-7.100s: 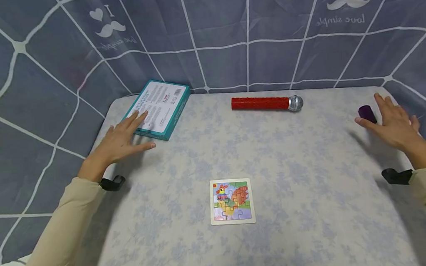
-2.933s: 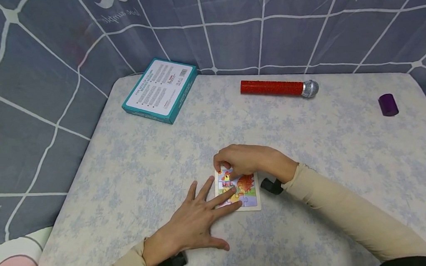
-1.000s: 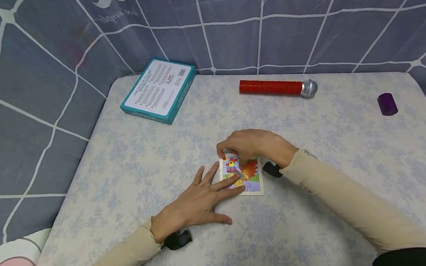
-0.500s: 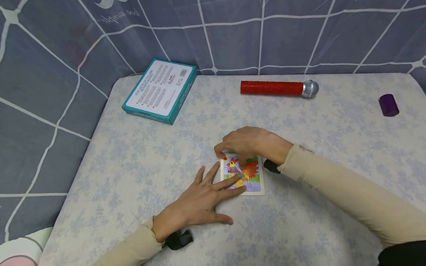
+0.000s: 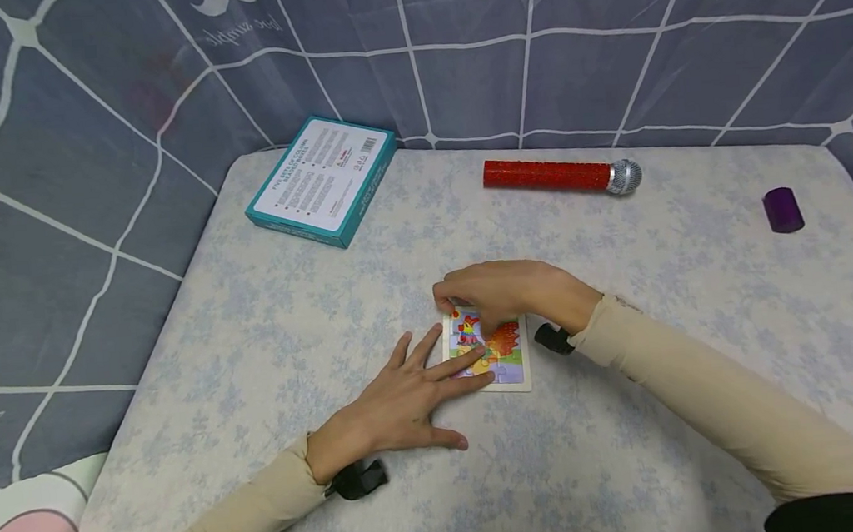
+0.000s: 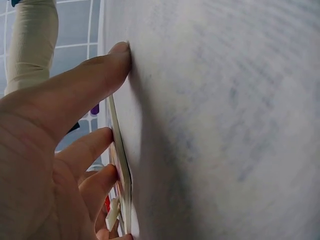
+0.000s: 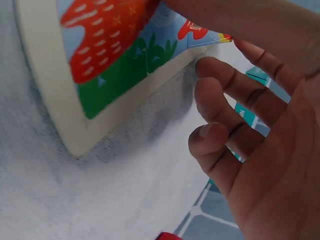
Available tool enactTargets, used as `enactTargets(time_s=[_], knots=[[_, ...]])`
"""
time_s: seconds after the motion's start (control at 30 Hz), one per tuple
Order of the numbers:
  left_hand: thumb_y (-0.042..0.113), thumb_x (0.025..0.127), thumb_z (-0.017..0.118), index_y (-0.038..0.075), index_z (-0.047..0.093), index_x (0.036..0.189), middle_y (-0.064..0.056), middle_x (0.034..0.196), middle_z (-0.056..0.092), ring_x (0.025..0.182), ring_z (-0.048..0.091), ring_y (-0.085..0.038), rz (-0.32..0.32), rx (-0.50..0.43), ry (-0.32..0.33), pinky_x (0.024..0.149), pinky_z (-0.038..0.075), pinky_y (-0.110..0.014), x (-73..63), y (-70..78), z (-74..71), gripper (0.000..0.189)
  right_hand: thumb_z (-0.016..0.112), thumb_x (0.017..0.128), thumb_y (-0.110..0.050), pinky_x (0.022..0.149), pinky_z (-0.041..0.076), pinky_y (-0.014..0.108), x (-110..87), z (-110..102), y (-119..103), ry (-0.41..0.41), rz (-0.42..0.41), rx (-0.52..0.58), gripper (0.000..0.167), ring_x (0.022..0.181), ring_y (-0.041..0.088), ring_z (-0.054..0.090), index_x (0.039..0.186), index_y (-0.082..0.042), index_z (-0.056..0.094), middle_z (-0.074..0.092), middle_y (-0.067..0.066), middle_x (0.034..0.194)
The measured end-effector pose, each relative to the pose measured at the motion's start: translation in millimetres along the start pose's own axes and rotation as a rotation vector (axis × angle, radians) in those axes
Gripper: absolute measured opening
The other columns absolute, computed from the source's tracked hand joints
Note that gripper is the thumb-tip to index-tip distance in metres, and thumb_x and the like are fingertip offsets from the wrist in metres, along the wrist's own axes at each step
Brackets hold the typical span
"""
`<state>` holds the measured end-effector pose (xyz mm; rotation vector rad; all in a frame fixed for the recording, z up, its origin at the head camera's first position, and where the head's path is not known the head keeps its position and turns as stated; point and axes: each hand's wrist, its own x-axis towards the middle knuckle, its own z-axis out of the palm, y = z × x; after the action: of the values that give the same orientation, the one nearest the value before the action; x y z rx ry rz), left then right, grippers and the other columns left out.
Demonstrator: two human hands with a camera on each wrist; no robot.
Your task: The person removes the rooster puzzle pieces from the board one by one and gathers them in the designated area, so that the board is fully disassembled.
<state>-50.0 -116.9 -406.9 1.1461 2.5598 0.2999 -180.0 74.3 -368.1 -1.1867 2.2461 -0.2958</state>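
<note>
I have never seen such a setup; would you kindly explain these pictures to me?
No robot here: a person works with two bare hands. The wide view is from a head camera; the close views are from each wrist. On the table lie a teal box, a red microphone, a purple cylinder and a small jigsaw puzzle. The left hand is spread, touching the puzzle; the right hand bends over its far edge. Whether it pinches a piece is unclear.

On the bench (image 5: 273, 328) there lie a teal box (image 5: 322, 181), a red microphone (image 5: 558, 175) and, farther right, a purple cylinder (image 5: 783, 210).
</note>
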Motion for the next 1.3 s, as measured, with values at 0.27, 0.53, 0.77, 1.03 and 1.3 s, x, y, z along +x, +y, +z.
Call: enactTargets(time_s=[0.27,0.53,0.77,1.03,1.3], knots=[[0.068,0.081,0.064,0.039,0.034,0.153,0.013,0.163,0.015,0.148,-0.003,-0.042,-0.003,0.019,-0.005,0.112,0.009,-0.067,0.8,0.6,-0.8,0.083,0.085,0.075,-0.004,0.070,0.045,0.030,-7.0,6.0,7.7,0.053,-0.036,0.167,0.041,0.081,0.016,0.049,0.101,-0.014,0.054,0.054,0.003,0.092],[0.068,0.081,0.064,0.039,0.035,0.153,0.012,0.163,0.015,0.148,-0.001,-0.044,-0.004,0.023,0.002,0.111,0.010,-0.069,1.2,0.9,-1.6,0.083,0.071,0.090,-0.005,0.068,0.047,0.030,-8.3,10.7,21.7,0.127,-0.081,0.313,0.028,0.074,0.015,0.052,0.115,-0.011,0.061,0.061,0.000,0.093],[0.068,0.080,0.065,0.038,0.036,0.152,0.011,0.163,0.017,0.148,0.002,-0.044,0.002,0.028,0.019,0.110,0.013,-0.069,0.9,1.2,-1.3,0.083,0.067,0.094,-0.011,0.074,0.049,0.030,-10.3,14.3,29.1,0.154,-0.116,0.347,0.013,0.081,0.012,0.057,0.106,-0.010,0.071,0.063,-0.004,0.094],[0.068,0.080,0.066,0.039,0.036,0.152,0.012,0.163,0.016,0.148,0.001,-0.044,-0.004,0.023,0.013,0.111,0.011,-0.068,1.0,1.2,-1.4,0.083,0.068,0.093,-0.012,0.071,0.049,0.032,-25.0,5.1,38.4,0.245,-0.093,0.423,0.024,0.076,0.015,0.059,0.117,-0.009,0.065,0.068,-0.002,0.092],[0.068,0.080,0.066,0.039,0.035,0.152,0.013,0.163,0.015,0.148,0.000,-0.043,-0.015,0.010,0.008,0.112,0.010,-0.067,1.1,1.9,-1.5,0.083,0.072,0.091,-0.015,0.069,0.047,0.030,-58.9,4.4,65.4,0.301,0.037,0.494,0.013,0.076,0.019,0.058,0.104,-0.015,0.070,0.069,0.000,0.086]])
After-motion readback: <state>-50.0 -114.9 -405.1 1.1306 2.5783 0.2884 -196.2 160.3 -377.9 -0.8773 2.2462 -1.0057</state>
